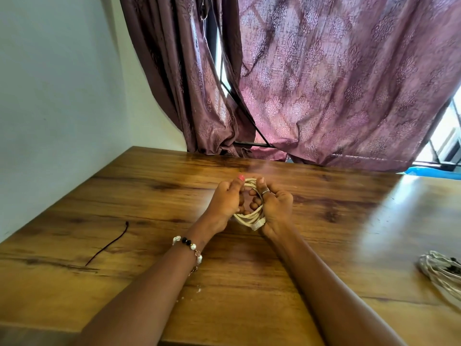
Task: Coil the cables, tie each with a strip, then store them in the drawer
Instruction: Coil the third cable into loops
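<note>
A white cable (249, 217) is wound into a small coil and held upright above the middle of the wooden table (311, 233). My left hand (225, 199) grips the coil's left side and my right hand (275, 204) grips its right side, thumbs on top. A white plug end hangs at the coil's bottom. A thin dark strip (108, 243) lies loose on the table to the left of my left forearm. A second white cable bundle (442, 272) rests at the table's right edge, partly cut off by the frame.
A white wall runs along the table's left side. Purple patterned curtains (324, 83) hang behind the far edge, with a window showing at the right. The near edge of the table runs under my forearms.
</note>
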